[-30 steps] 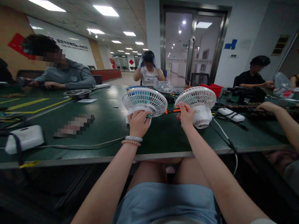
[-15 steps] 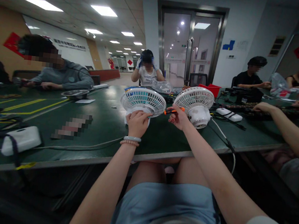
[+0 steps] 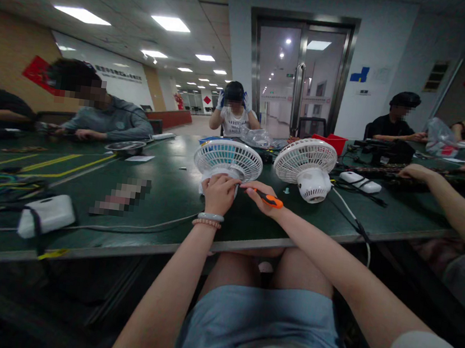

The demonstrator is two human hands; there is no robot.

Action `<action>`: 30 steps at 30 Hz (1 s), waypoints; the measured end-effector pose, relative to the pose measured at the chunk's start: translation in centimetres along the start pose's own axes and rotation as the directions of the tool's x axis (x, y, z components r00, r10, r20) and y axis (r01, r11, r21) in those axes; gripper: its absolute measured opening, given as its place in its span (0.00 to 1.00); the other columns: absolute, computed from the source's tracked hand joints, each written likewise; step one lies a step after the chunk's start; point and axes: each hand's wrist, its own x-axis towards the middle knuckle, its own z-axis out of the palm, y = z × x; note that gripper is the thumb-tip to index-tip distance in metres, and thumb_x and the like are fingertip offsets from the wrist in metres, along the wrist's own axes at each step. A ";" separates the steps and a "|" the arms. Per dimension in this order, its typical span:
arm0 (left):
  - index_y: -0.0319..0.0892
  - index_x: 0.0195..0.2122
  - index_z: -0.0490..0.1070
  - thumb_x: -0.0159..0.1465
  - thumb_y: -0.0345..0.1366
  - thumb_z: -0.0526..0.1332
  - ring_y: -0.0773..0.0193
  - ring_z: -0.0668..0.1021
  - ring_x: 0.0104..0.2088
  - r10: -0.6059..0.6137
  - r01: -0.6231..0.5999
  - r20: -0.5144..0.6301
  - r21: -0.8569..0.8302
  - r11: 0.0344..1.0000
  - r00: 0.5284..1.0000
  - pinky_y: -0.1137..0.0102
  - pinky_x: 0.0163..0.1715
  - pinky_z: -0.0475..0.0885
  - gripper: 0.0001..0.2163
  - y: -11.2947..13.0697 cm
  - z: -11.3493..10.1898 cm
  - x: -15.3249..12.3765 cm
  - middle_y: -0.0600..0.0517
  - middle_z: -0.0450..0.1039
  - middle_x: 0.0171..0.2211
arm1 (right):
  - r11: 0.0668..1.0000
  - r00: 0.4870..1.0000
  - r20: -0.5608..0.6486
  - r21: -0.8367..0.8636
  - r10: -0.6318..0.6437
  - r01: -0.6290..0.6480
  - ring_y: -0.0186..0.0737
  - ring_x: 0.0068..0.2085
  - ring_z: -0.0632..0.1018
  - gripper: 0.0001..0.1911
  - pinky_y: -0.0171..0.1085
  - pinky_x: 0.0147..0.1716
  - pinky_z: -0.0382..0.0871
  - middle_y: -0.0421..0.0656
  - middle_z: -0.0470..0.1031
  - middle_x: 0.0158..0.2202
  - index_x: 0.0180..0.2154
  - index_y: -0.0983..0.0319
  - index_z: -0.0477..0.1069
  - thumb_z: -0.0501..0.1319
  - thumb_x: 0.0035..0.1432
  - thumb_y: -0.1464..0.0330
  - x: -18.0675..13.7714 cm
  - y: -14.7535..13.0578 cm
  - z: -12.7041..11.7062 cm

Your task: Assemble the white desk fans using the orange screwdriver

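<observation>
In the head view, my left hand point(image 3: 219, 192) is closed over the rear housing of a white fan point(image 3: 229, 157) with a round grille. A bracelet and a bangle circle that wrist. Beside it, my right hand point(image 3: 262, 199) grips an orange-handled screwdriver point(image 3: 270, 199), whose shaft points left to my left fingertips at the fan's rear. The tip is too small to make out. A second white fan point(image 3: 305, 163) stands to the right, its rear housing turned towards me. On the table between my right hand and that fan lies a small pale-teal piece point(image 3: 286, 191).
The green table point(image 3: 158, 187) carries a white power adapter point(image 3: 47, 216) and wires at left, a pixelated flat item point(image 3: 121, 197), and a white box point(image 3: 360, 182) at right. A red bin point(image 3: 329, 143) sits behind. Several people work around; a neighbour's arm point(image 3: 446, 192) reaches in from the right.
My right hand has moved left and down with the screwdriver, from near the second fan to beside my left hand. The small teal piece now shows. My left hand stays on the fan.
</observation>
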 end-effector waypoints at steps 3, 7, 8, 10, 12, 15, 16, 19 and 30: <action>0.51 0.36 0.75 0.61 0.34 0.53 0.56 0.69 0.48 0.010 -0.010 -0.003 -0.001 1.000 1.000 0.56 0.47 0.50 0.11 -0.2 0.1 0.0 0.52 0.76 0.37 | 0.987 0.991 0.028 -0.086 -0.133 0.135 0.38 0.48 0.73 0.17 0.41 0.51 0.65 0.46 0.74 0.45 0.44 0.60 0.71 0.53 0.59 0.60 -0.1 -0.2 0.1; 0.51 0.36 0.75 0.61 0.34 0.53 0.56 0.69 0.48 0.014 -0.014 -0.006 0.001 1.000 1.000 0.56 0.47 0.50 0.11 -0.3 0.2 -0.1 0.52 0.76 0.36 | 0.967 0.981 0.080 -0.170 -0.177 0.189 0.38 0.50 0.72 0.18 0.40 0.52 0.64 0.48 0.72 0.49 0.48 0.61 0.69 0.52 0.60 0.61 -0.3 -0.4 0.0; 0.51 0.36 0.75 0.61 0.34 0.54 0.56 0.69 0.48 0.011 -0.011 -0.005 0.000 1.000 1.000 0.56 0.47 0.50 0.10 -0.3 0.2 -0.1 0.52 0.76 0.36 | 0.962 0.979 0.091 -0.190 -0.180 0.195 0.38 0.50 0.72 0.18 0.40 0.52 0.64 0.48 0.72 0.48 0.48 0.61 0.68 0.52 0.60 0.61 -0.4 -0.5 -0.1; 0.51 0.35 0.75 0.61 0.34 0.54 0.56 0.69 0.48 0.001 -0.001 -0.001 -0.002 1.000 1.000 0.56 0.47 0.50 0.11 -0.3 0.2 0.0 0.52 0.76 0.36 | 0.951 0.977 0.115 -0.230 -0.182 0.205 0.38 0.49 0.73 0.19 0.39 0.52 0.65 0.48 0.72 0.48 0.49 0.62 0.68 0.51 0.60 0.61 -0.5 -0.8 -0.1; 0.52 0.36 0.75 0.61 0.34 0.53 0.56 0.69 0.48 -0.008 0.008 0.004 -0.002 1.000 1.000 0.56 0.48 0.50 0.11 -0.3 0.2 0.0 0.52 0.76 0.37 | 0.941 0.975 0.129 -0.264 -0.184 0.212 0.39 0.49 0.73 0.19 0.39 0.51 0.66 0.49 0.73 0.46 0.48 0.62 0.68 0.51 0.60 0.60 -0.5 -1.0 -0.2; 0.52 0.36 0.75 0.61 0.34 0.53 0.57 0.69 0.48 -0.005 0.005 0.001 0.000 1.000 1.000 0.56 0.47 0.50 0.11 -0.2 0.2 0.0 0.52 0.76 0.36 | 0.931 0.973 0.130 -0.292 -0.189 0.219 0.38 0.48 0.74 0.19 0.39 0.50 0.67 0.49 0.74 0.46 0.48 0.63 0.69 0.51 0.60 0.61 -0.5 -1.3 -0.2; 0.52 0.36 0.75 0.61 0.34 0.53 0.57 0.69 0.48 -0.004 0.004 -0.001 0.002 1.000 1.000 0.56 0.48 0.50 0.11 -0.2 0.2 0.0 0.52 0.76 0.36 | 0.928 0.973 0.131 -0.299 -0.189 0.221 0.38 0.48 0.74 0.19 0.39 0.49 0.67 0.48 0.74 0.45 0.48 0.63 0.69 0.51 0.60 0.61 -0.5 -1.3 -0.2; 0.51 0.36 0.75 0.61 0.34 0.53 0.56 0.69 0.49 -0.010 0.010 0.003 0.000 1.000 1.000 0.56 0.48 0.50 0.11 -0.1 0.2 0.0 0.52 0.76 0.36 | 0.914 0.969 0.140 -0.329 -0.202 0.237 0.37 0.46 0.75 0.18 0.37 0.47 0.68 0.48 0.74 0.44 0.46 0.63 0.69 0.50 0.61 0.62 -0.6 -1.4 -0.3; 0.51 0.35 0.75 0.60 0.33 0.53 0.55 0.68 0.49 -0.015 0.015 0.007 -0.028 0.999 1.000 0.55 0.48 0.50 0.11 0.1 0.2 -0.1 0.52 0.75 0.37 | 0.396 0.910 0.063 -0.911 0.411 -0.116 0.45 0.43 0.73 0.15 0.38 0.37 0.66 0.50 0.73 0.39 0.38 0.61 0.74 0.50 0.60 0.66 0.5 0.3 -4.4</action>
